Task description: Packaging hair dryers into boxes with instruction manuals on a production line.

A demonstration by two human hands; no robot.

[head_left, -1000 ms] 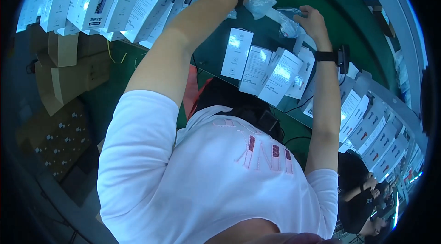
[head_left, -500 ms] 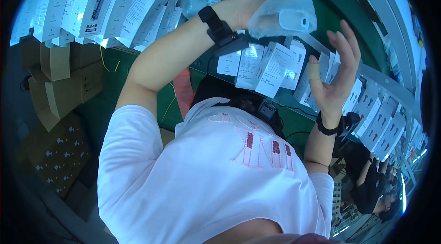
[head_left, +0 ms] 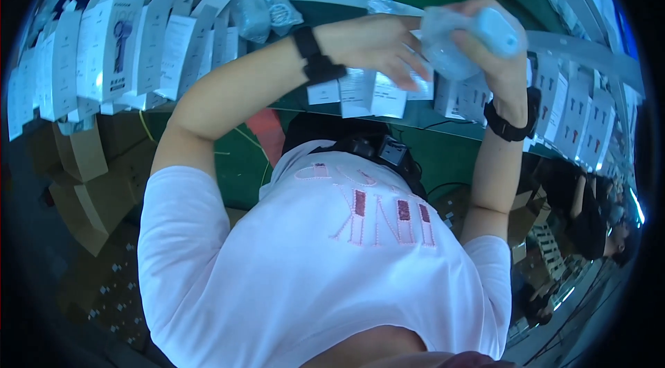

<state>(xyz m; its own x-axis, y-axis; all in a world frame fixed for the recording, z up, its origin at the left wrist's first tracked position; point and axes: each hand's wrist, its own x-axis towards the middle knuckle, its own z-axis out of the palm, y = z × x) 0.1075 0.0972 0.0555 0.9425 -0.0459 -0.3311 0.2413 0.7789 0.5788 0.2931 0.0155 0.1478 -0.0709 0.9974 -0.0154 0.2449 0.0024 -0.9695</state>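
Note:
My right hand [head_left: 508,71] is wrapped round a pale, smooth, rounded device [head_left: 493,30] with a small port at its end. A clear bubble bag [head_left: 443,46] is around it or against its left side; blur hides which. My left hand [head_left: 377,44] is just left of the bag, palm down with its fingers apart. Nothing shows in its grasp, though the fingertips nearest the bag are hard to make out. Beneath both hands several white printed boxes [head_left: 357,94] stand at the near edge of the bench.
A long row of white boxes [head_left: 114,49] with open flaps lines the bench at left. Bubble-wrapped items [head_left: 248,7] lie behind it. More boxes [head_left: 571,118] stand at right. Brown cartons [head_left: 86,195] sit on the floor at left. Another person [head_left: 578,208] is farther off at right.
The bagged device has passed from my left hand to my right, which was open and has closed round it. My left hand has let go and dropped lower. The whole view has shifted.

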